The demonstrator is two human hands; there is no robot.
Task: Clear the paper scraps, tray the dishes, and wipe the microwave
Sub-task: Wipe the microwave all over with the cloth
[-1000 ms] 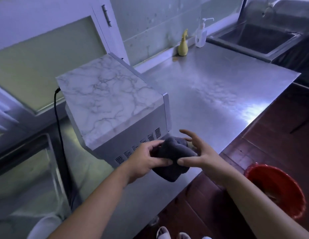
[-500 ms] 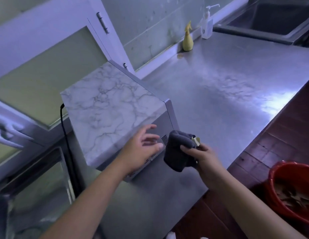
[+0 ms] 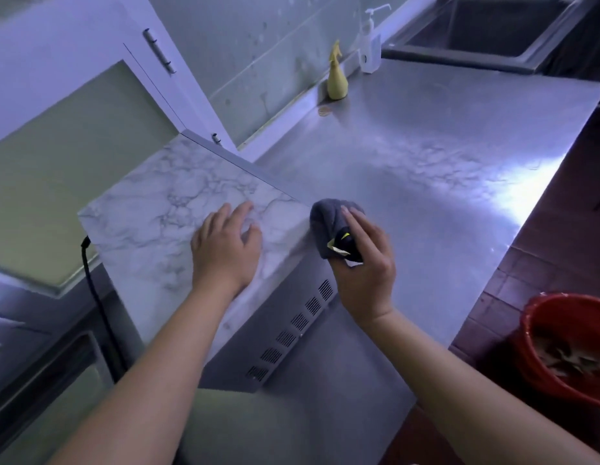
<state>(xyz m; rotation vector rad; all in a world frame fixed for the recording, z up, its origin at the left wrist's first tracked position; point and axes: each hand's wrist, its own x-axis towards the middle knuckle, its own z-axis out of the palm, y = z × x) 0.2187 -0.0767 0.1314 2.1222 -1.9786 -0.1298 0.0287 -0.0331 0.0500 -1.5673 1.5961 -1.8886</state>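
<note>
The microwave has a marble-patterned top and a vented grey side, and stands on the steel counter. My left hand lies flat on its top with fingers spread. My right hand grips a bunched dark grey cloth with a small tag, held against the microwave's right top edge. A red bucket on the floor at the right holds paper scraps.
A yellow spray bottle and a white pump bottle stand by the back wall. A sink lies at the far right. A black power cord runs down left of the microwave. A white cabinet door hangs above.
My left hand let go of the cloth and moved up onto the microwave's top. My right hand took the cloth alone and raised it to the top edge.
</note>
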